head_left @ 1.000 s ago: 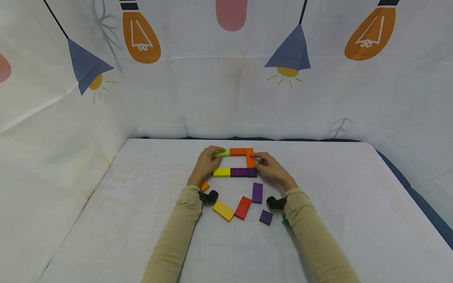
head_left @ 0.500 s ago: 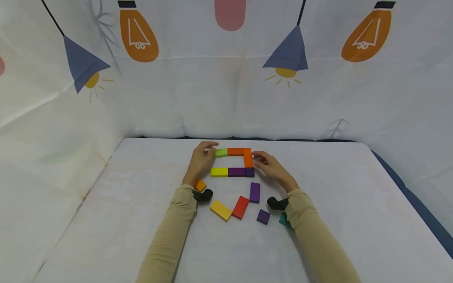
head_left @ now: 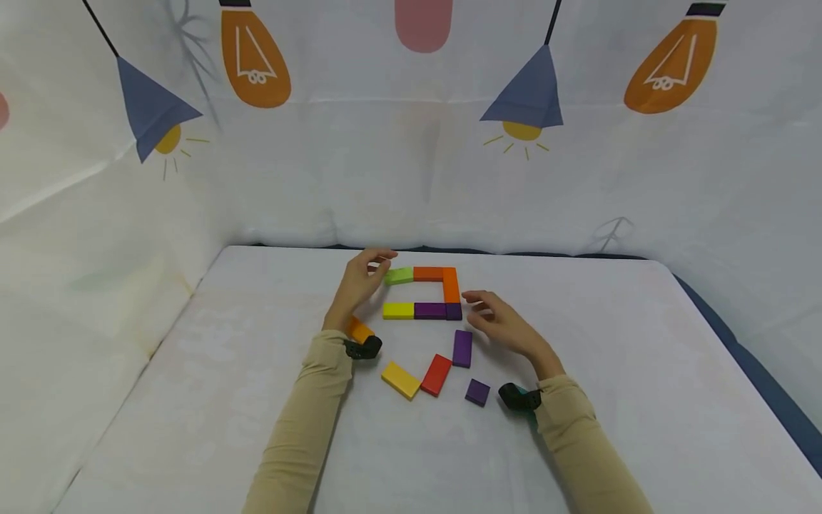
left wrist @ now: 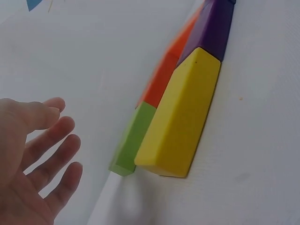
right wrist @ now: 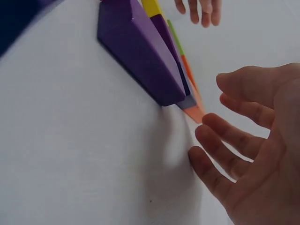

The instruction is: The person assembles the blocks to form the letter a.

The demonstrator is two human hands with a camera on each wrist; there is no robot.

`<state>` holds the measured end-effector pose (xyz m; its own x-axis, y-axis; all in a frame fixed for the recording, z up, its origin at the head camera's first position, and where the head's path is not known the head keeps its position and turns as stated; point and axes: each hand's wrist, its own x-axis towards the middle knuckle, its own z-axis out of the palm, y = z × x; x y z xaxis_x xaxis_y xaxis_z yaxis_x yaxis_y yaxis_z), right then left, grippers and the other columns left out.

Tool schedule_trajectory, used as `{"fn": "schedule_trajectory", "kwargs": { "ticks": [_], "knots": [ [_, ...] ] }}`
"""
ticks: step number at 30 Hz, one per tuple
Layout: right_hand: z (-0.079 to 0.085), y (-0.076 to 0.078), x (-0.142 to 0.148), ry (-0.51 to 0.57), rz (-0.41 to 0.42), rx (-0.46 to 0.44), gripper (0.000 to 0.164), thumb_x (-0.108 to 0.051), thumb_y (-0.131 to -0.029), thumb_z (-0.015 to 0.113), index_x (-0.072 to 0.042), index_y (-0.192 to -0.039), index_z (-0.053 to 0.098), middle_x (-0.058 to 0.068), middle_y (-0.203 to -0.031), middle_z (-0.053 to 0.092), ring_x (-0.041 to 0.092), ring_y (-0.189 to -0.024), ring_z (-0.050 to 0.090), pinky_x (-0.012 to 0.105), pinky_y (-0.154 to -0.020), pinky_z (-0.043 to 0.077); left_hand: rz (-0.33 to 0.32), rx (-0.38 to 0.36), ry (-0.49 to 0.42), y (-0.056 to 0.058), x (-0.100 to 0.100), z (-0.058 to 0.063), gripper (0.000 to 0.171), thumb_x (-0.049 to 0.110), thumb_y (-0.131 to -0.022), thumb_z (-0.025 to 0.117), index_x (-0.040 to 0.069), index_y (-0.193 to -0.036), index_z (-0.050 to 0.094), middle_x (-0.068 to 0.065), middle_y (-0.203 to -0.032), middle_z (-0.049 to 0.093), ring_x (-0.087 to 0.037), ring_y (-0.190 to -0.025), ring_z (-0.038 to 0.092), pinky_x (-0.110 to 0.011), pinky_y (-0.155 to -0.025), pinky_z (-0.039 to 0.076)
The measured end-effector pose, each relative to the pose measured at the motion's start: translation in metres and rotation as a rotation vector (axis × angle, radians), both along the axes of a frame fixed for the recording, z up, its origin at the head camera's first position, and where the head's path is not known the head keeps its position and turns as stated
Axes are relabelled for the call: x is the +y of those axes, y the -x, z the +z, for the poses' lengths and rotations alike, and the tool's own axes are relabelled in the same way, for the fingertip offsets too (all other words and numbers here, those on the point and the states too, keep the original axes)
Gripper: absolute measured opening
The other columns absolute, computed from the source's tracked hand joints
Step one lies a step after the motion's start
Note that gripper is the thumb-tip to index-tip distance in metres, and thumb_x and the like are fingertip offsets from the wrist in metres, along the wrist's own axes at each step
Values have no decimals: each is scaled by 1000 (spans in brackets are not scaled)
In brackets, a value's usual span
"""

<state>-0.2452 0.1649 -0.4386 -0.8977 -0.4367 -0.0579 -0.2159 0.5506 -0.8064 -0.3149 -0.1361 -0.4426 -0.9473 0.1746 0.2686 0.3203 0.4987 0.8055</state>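
Observation:
Wooden-looking blocks form a partial frame on the white table. Its far row has a light green block [head_left: 399, 275], slightly askew, and an orange-red block [head_left: 428, 274]. An orange block [head_left: 452, 285] makes the right side. Along the near row lie a yellow block [head_left: 398, 310], a purple block [head_left: 429, 310] and a small dark purple block [head_left: 453, 311]. My left hand [head_left: 359, 282] hovers just left of the green block, fingers loosely bent, holding nothing; the left wrist view shows a gap. Right of the frame, my right hand [head_left: 507, 325] is relaxed, its fingers apart and holding nothing.
Nearer me lie a loose purple block [head_left: 462, 348], a red block [head_left: 436, 375], a deep yellow block [head_left: 401, 380] and a small purple block [head_left: 477, 392]. An orange block [head_left: 359, 330] sits by my left wrist. A teal block [head_left: 531, 417] is mostly hidden under my right wrist.
My left hand has let go of the green block and moved left off it. My right hand has drawn back from the orange block, rightward and toward me.

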Motion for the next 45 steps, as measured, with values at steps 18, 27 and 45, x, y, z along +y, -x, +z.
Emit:
{"fn": "schedule_trajectory", "kwargs": {
  "ticks": [18, 27, 45],
  "knots": [
    [0, -21, 9, -62, 154, -13, 43, -26, -94, 57, -15, -134, 46, 8, -135, 51, 28, -122, 47, 53, -106, 36, -116, 56, 99, -4, 1, 8, 24, 18, -98, 50, 10, -118, 61, -7, -120, 61, -22, -109, 57, -40, -93, 48],
    [5, -24, 9, -130, 263, 38, 43, -20, -92, 61, -17, -133, 51, 5, -135, 49, 26, -122, 47, 55, -106, 35, -166, -38, 152, -8, -22, 11, 26, 17, -97, 52, 9, -121, 60, -9, -123, 60, -24, -109, 57, -41, -95, 48],
    [10, -19, 6, -201, 350, 60, 44, -15, -87, 66, -17, -130, 56, 7, -143, 44, 32, -134, 35, 58, -109, 29, -140, -105, 124, -39, -53, -20, 27, 27, -97, 53, 14, -119, 61, -3, -119, 63, -18, -108, 58, -37, -97, 47]
  ]
}}
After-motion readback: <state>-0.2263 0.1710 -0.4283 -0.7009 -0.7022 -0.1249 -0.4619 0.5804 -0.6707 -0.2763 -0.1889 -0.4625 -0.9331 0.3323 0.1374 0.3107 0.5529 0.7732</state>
